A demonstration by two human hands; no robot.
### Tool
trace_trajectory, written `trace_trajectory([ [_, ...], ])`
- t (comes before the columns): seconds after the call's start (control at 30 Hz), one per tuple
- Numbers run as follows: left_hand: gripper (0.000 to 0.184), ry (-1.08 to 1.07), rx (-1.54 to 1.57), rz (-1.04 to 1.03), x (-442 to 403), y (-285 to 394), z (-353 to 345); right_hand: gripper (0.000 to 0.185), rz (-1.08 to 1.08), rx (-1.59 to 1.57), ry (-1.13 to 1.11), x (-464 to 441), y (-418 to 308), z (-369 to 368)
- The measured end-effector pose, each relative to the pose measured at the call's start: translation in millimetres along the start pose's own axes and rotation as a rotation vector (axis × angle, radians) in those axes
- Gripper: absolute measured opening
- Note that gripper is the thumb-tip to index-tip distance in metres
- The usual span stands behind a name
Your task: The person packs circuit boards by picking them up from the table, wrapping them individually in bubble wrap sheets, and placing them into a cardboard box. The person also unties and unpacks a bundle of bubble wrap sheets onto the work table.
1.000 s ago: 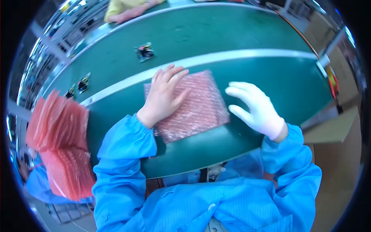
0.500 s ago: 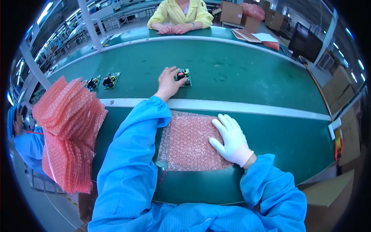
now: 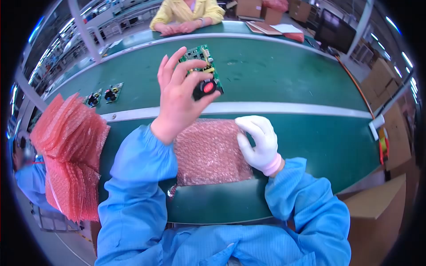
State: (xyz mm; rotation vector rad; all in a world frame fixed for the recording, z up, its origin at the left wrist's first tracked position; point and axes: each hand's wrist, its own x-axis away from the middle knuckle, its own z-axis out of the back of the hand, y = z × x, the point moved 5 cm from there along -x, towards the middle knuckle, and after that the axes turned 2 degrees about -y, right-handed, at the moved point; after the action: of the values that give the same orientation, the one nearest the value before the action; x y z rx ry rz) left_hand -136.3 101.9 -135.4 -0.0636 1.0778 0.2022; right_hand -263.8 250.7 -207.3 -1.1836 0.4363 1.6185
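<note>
A green circuit board (image 3: 205, 54) with a black and red part is held up in my bare left hand (image 3: 179, 91), gripped at its edges between thumb and fingers. Below it, a pink bubble wrap bag (image 3: 208, 155) lies flat on the green bench. My right hand (image 3: 259, 144), in a white glove, has its fingers and thumb curled onto the bag's upper right corner. Exactly how the fingertips grip the bag is hard to see.
A tall stack of pink bubble wrap bags (image 3: 71, 146) stands at the left. Two more circuit boards (image 3: 113, 92) lie on the green belt beyond the white rail (image 3: 284, 108). A person in yellow (image 3: 188, 15) sits opposite. A monitor (image 3: 335, 31) stands at the far right.
My left hand has lifted the circuit board off the belt and brought it up toward me. My right hand has gone from lying flat on the bag to curling at its corner.
</note>
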Motion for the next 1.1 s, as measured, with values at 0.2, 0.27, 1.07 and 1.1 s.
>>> trace_trajectory([
  [0.2,0.025,-0.106,-0.043,-0.084,13.0,71.7,6.5,0.054,-0.316,-0.192,0.001,-21.8,-25.7,9.9],
  [0.27,0.021,-0.056,-0.048,-0.084,14.7,80.2,1.5,0.048,-0.462,-0.138,-0.063,-30.3,-22.6,14.8],
  [1.07,0.009,-0.359,0.198,0.159,69.9,29.9,-16.5,0.029,-0.26,0.302,-0.043,-30.5,18.5,78.5],
  [1.1,0.009,-0.374,0.183,0.211,65.9,24.9,-12.4,0.028,-0.242,0.274,-0.132,-31.5,11.9,73.2],
])
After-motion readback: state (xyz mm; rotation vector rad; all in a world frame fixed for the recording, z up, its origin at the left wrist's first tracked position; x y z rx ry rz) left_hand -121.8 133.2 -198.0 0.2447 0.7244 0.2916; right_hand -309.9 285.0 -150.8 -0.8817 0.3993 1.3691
